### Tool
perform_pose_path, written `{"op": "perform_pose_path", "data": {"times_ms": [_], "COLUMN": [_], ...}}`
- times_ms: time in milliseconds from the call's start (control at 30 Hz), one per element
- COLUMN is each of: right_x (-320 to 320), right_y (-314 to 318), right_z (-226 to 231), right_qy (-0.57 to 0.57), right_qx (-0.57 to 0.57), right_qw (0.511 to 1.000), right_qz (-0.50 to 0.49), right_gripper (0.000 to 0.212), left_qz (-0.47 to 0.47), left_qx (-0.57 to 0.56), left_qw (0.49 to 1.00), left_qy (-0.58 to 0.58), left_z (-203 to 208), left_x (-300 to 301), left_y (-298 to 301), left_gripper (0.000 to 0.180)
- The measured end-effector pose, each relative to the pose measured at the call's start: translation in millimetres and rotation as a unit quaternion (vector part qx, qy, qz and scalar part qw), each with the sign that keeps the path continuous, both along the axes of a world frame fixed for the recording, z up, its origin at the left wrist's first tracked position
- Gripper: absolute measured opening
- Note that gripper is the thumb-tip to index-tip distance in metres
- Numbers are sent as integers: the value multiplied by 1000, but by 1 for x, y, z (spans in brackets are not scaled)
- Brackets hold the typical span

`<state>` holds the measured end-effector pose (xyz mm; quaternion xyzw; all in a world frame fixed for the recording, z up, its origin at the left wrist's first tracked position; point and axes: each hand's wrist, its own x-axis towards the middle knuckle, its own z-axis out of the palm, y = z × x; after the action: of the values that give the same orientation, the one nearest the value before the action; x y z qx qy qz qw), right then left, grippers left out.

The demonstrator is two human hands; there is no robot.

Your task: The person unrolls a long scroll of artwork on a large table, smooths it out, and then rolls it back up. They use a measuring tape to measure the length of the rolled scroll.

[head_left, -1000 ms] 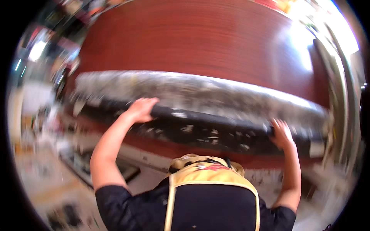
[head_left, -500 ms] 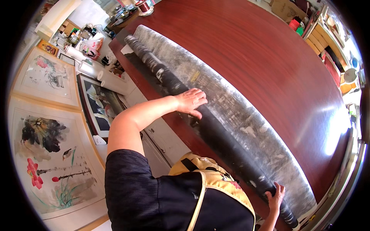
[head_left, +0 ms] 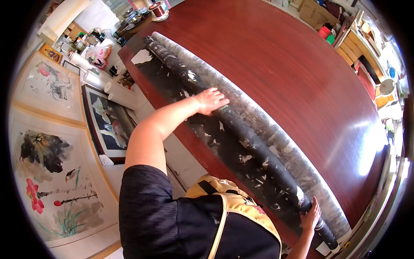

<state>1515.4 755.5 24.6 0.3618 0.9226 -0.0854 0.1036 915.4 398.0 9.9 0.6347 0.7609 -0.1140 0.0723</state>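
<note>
The left hand [head_left: 211, 100] lies over the top of the dark roll [head_left: 254, 140], fingers stretched across it toward the counter's far edge; its thumb is hidden, so I cannot tell whether it grips or only presses. The right hand [head_left: 311, 214] is curled round the same roll near its right end – grasping it. The roll lies lengthwise along the near side of the counter [head_left: 284, 60], from close to the left edge down toward the right end. On its near side a black sheet [head_left: 220, 142] lies flat, flecked with torn-looking white bits and with a larger white patch [head_left: 142, 57] by the counter's near left corner. On its far side runs a mottled grey strip [head_left: 280, 144] with a pale outer rim. The person's yellow-and-black apron [head_left: 248, 198] is close to the near edge. Off that edge, to the left, a dark-framed flower picture [head_left: 110, 123] leans, with white paper rolls [head_left: 123, 96] above it and pale-mounted paintings [head_left: 60, 181] farther out. A reddish spool [head_left: 157, 8] stands by the left edge – and past the far edge are a cardboard box [head_left: 317, 13] and wooden drawers [head_left: 350, 47]
</note>
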Motion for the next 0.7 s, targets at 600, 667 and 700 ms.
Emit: {"op": "perform_pose_path", "data": {"times_ms": [600, 667, 700], "right_x": [-32, -5, 7], "right_y": [167, 196, 196], "right_z": [194, 187, 184], "right_qy": [128, 158, 174], "right_qx": [264, 308, 325], "right_qw": [954, 937, 927], "right_qz": [-61, -57, -74], "right_gripper": [81, 79, 75], "left_qz": [-51, -53, -70], "left_qx": [287, 331, 346], "left_qw": [948, 924, 912], "left_qy": [129, 184, 211], "left_z": [219, 227, 227], "left_x": [-94, -91, -102], "left_y": [157, 162, 161], "left_gripper": [45, 45, 44]}}
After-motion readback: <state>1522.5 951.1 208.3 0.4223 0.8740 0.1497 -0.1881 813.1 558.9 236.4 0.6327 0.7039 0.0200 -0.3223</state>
